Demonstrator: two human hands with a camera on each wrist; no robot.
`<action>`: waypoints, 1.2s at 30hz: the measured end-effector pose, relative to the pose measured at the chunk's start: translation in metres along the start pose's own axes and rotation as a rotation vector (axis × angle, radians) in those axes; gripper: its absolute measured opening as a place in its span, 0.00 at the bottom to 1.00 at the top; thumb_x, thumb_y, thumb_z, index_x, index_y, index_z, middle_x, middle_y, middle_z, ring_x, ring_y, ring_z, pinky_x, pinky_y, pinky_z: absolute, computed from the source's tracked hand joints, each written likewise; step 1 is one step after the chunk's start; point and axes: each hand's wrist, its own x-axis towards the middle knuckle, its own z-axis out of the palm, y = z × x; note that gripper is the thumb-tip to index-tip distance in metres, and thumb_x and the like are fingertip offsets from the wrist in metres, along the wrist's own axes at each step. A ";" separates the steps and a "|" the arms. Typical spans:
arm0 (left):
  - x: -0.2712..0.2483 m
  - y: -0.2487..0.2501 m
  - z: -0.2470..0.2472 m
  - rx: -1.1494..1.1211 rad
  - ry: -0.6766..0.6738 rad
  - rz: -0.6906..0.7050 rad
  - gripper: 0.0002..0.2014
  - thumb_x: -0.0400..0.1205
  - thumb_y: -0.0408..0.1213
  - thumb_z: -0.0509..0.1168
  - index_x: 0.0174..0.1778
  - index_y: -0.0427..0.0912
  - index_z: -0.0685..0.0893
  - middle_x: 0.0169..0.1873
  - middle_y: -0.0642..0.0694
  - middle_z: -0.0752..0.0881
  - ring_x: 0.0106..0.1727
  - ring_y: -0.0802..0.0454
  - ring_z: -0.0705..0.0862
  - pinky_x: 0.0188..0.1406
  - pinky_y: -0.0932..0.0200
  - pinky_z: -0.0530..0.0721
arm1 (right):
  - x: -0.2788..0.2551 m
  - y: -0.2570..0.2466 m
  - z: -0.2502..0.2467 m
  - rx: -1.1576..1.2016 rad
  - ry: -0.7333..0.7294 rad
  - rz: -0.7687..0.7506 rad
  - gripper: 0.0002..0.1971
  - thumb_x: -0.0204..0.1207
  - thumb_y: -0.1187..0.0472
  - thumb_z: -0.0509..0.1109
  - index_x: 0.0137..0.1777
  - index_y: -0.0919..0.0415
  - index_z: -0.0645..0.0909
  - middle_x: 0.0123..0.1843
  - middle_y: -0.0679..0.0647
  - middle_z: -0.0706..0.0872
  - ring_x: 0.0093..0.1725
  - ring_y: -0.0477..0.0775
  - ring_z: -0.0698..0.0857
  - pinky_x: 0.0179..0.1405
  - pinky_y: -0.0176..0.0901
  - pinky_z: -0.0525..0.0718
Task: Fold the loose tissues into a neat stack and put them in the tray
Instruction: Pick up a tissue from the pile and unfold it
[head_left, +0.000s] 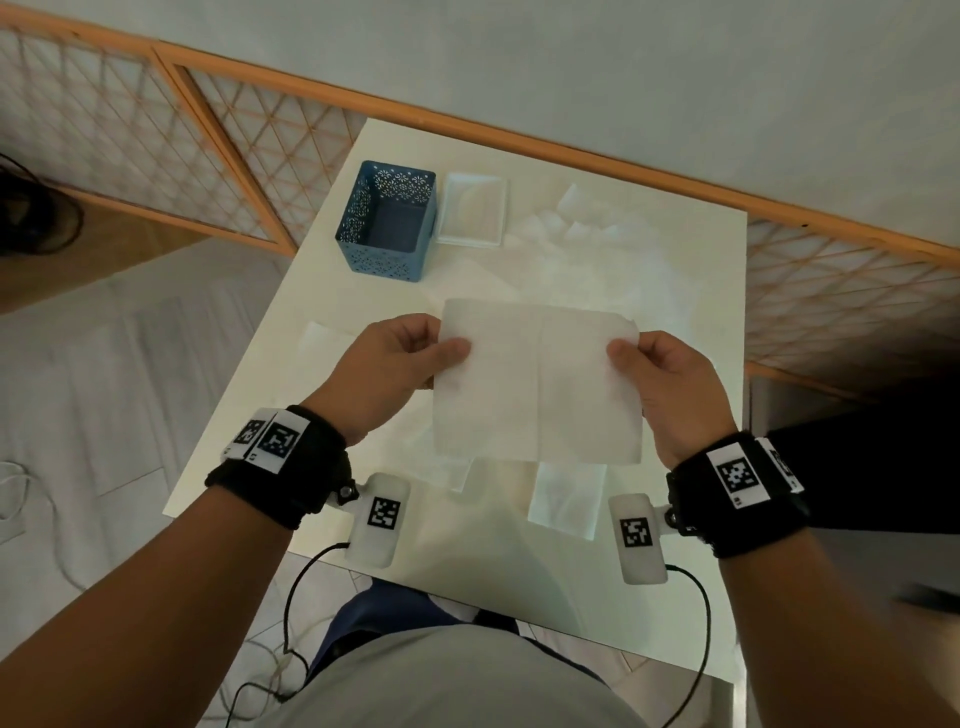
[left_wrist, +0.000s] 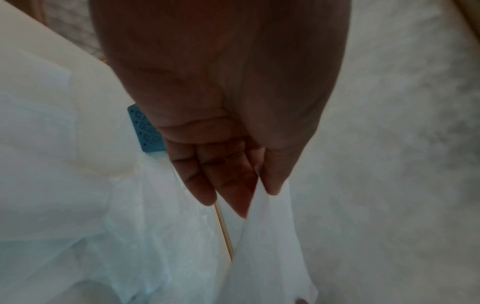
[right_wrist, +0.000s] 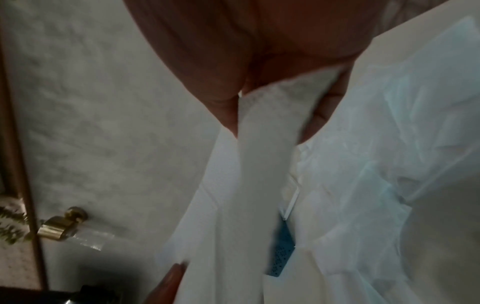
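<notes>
Head view: both hands hold one white tissue (head_left: 537, 382) spread flat above the white counter (head_left: 691, 312). The left hand (head_left: 387, 371) pinches its left edge, the right hand (head_left: 670, 384) its right edge. A clear tray (head_left: 471, 215) sits at the far side, just beside a blue perforated basket (head_left: 384, 221); loose tissues (head_left: 582, 244) lie heaped to the tray's right.

Left wrist view: thumb and fingers (left_wrist: 197, 185) clamp the tissue's edge.

Right wrist view: the thumb presses the tissue against the fingers (right_wrist: 324, 111).

On the table (head_left: 249, 415), the basket (head_left: 387, 221) stands left of the tray (head_left: 471, 214), with what seem loose tissues (head_left: 587, 234) right of it.
</notes>
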 end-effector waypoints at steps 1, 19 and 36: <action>0.001 -0.001 0.000 -0.023 0.011 -0.026 0.16 0.87 0.36 0.73 0.54 0.22 0.85 0.47 0.37 0.93 0.45 0.49 0.91 0.51 0.56 0.91 | 0.001 0.001 0.001 0.010 0.002 0.019 0.07 0.84 0.57 0.75 0.45 0.56 0.88 0.45 0.55 0.94 0.43 0.53 0.89 0.49 0.55 0.87; -0.002 0.019 0.045 -0.375 0.096 -0.183 0.17 0.91 0.38 0.66 0.74 0.34 0.84 0.68 0.38 0.90 0.66 0.43 0.90 0.74 0.44 0.84 | -0.014 0.028 0.027 -0.150 0.044 0.141 0.23 0.79 0.47 0.79 0.71 0.50 0.80 0.61 0.45 0.88 0.59 0.48 0.88 0.61 0.48 0.85; -0.004 0.021 0.065 -0.235 -0.070 -0.142 0.16 0.89 0.42 0.67 0.67 0.35 0.86 0.64 0.34 0.90 0.63 0.36 0.90 0.73 0.29 0.83 | -0.029 0.002 0.033 0.490 -0.252 0.138 0.17 0.81 0.53 0.76 0.62 0.65 0.86 0.58 0.63 0.92 0.54 0.62 0.91 0.54 0.57 0.91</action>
